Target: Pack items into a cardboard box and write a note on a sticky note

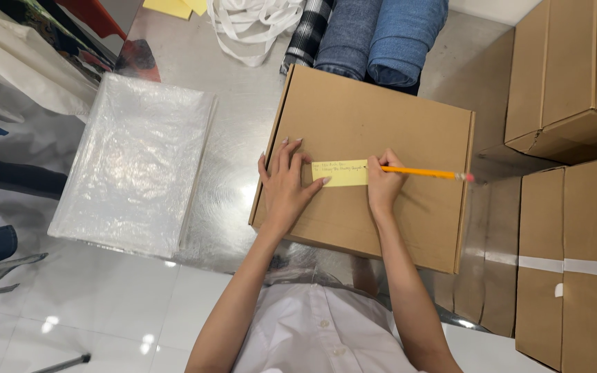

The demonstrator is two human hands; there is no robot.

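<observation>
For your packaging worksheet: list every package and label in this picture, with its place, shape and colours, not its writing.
Flat cardboard box: centre of table, brown, rectangular.
Yellow label: on that box, a narrow strip.
Stacked cardboard boxes: right side, brown; lower ones taped white.
Plastic bag stack: left, clear, rectangular.

A single head-worn camera looks almost straight down from close above, over the person's own chest and forearms, onto the metal tabletop (236,103) and white floor.
</observation>
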